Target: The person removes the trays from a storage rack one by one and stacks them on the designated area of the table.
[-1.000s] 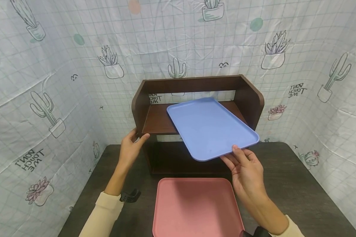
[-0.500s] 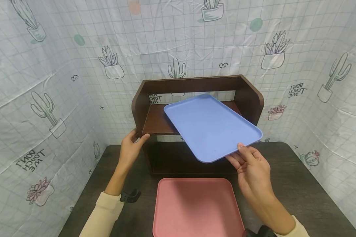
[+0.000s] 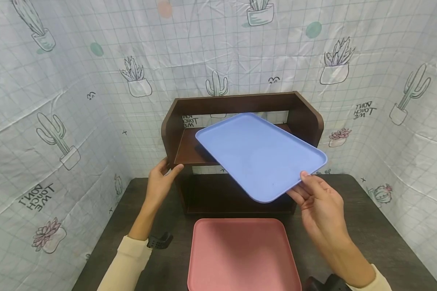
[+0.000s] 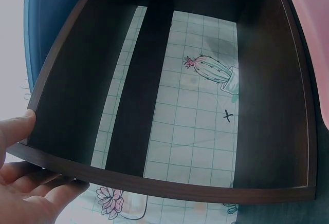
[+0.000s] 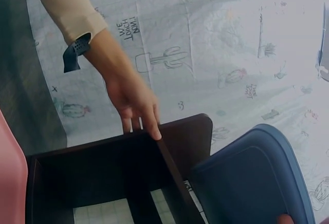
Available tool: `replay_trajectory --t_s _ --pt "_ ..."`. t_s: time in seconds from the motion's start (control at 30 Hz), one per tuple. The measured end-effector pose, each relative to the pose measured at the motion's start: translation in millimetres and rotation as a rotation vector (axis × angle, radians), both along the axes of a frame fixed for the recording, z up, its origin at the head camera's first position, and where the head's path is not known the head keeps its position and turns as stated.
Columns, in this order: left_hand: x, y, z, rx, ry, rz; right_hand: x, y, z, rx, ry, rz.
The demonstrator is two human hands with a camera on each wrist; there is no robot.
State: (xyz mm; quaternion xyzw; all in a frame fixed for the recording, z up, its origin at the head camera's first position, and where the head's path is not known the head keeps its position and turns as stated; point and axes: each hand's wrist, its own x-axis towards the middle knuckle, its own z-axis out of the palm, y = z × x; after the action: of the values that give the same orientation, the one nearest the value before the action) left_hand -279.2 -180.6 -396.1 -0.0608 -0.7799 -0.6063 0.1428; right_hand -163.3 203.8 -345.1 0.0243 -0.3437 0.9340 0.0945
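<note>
A light blue rectangular tray (image 3: 260,155) slants across the upper level of a dark brown two-tier shelf (image 3: 189,151), its near end jutting out past the front edge. My right hand (image 3: 320,206) pinches the tray's near right edge, thumb on top and fingers beneath. At the shelf's left side, my left hand (image 3: 158,182) grips the panel where the upper board meets it. The left wrist view has the left hand's thumb and fingers (image 4: 61,185) on either side of the panel's edge. In the right wrist view the blue tray (image 5: 247,178) looks darker.
A pink tray (image 3: 244,258) lies on the dark tabletop (image 3: 360,226) right in front of the shelf. White fabric printed with cacti (image 3: 218,48) hangs behind and on both sides. The shelf's lower level (image 3: 236,196) sits beneath the overhanging blue tray.
My right hand has moved right and slightly nearer, swinging the blue tray's near end rightward while its far end shifts left. The left hand, shelf and pink tray stay in place.
</note>
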Motion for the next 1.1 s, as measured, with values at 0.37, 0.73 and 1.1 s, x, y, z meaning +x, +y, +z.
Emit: replay_trajectory --t_s 0.37,0.73,1.1 --pt "-0.8 0.1 0.6 0.011 -0.003 0.003 1.0 5.9 4.1 0.053 -0.012 0.038" --pt "-0.1 -0.4 3.4 0.022 -0.006 -0.007 -2.1 13.3 4.6 0.116 -0.034 0.023" --pt "-0.6 -0.5 1.9 0.005 -0.002 0.004 -4.1 30.6 1.6 0.153 -0.050 0.070"
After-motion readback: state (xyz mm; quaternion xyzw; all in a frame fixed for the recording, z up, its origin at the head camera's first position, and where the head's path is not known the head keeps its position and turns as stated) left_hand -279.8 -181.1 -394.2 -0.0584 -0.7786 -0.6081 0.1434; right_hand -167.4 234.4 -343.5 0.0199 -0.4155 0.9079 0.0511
